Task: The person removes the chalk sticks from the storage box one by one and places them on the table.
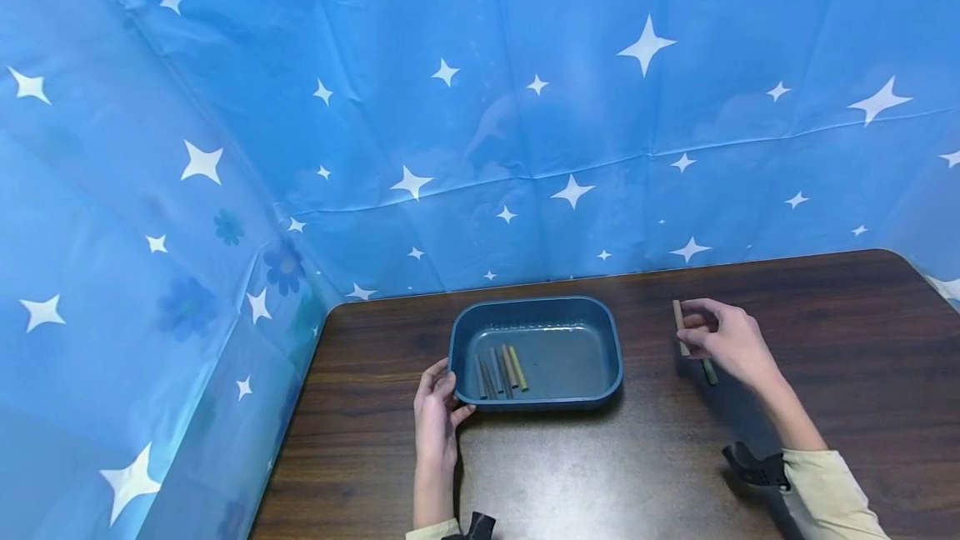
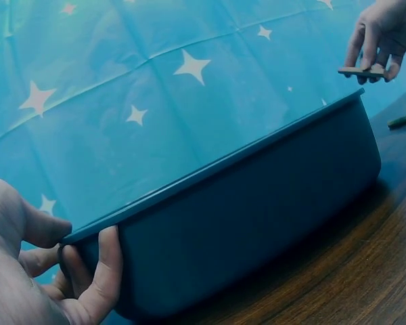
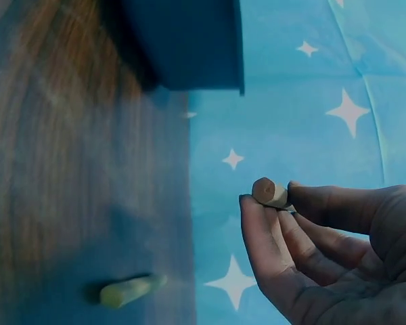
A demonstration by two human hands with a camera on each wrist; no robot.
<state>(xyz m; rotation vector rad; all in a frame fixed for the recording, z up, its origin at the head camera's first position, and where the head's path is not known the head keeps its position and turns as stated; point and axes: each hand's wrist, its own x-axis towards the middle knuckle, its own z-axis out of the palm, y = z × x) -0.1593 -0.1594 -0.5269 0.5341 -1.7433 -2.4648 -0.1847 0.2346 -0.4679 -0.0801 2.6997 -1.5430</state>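
Note:
On the table stands a dark blue rectangular plastic basin [image 1: 536, 402], with several short coloured sticks [image 1: 504, 369] lying side by side in its left half. My left hand [image 1: 435, 419] grips the basin's left front corner, thumb at the rim and fingers against the outer wall. To the right of the basin, my right hand [image 1: 735, 344] pinches a short tan, chalk-like stick [image 1: 679, 327] between thumb and fingertips, above the table. In the right wrist view the stick's round brown end [image 3: 262, 191] faces the camera. Below this hand lies a green stick [image 1: 709, 372] on the tabletop.
The dark wood-grain table [image 1: 360, 457] has rounded far corners. A blue cloth with white stars [image 1: 525, 123] hangs behind it and along the left side. Black wrist straps [image 1: 757, 467] sit on both forearms.

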